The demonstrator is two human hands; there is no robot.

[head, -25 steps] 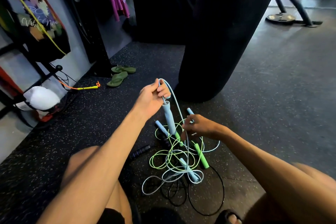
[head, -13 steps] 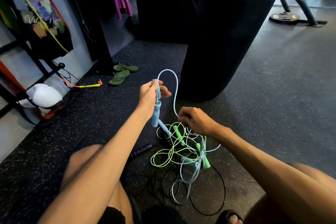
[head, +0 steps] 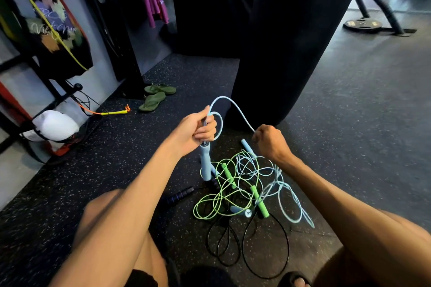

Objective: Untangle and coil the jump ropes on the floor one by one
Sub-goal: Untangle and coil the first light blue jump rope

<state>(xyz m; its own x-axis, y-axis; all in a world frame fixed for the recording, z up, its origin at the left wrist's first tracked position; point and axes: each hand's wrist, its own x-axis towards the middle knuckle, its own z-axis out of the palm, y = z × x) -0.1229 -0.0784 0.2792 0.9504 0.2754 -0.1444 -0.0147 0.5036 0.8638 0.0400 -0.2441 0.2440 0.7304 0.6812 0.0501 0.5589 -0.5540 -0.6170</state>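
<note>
1. while it hangs from my left hand (head: 198, 131), the blue handle (head: 205, 161) keeps its long axis almost straight up and down, free end toward the floor (head: 349, 135).
2. my left fingers are curled tight around the blue cord (head: 233, 105) just above that handle, a small loop beside them.
3. my right hand (head: 271, 143) is a fist pinching the same cord, which arcs up between my hands.
4. both forearms reach forward, hands near each other above the tangled green rope (head: 258, 200) and black rope (head: 179, 194) on the floor.

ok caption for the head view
Left hand grips a light blue jump rope above its handle; right hand holds its cord over the tangle.
</note>
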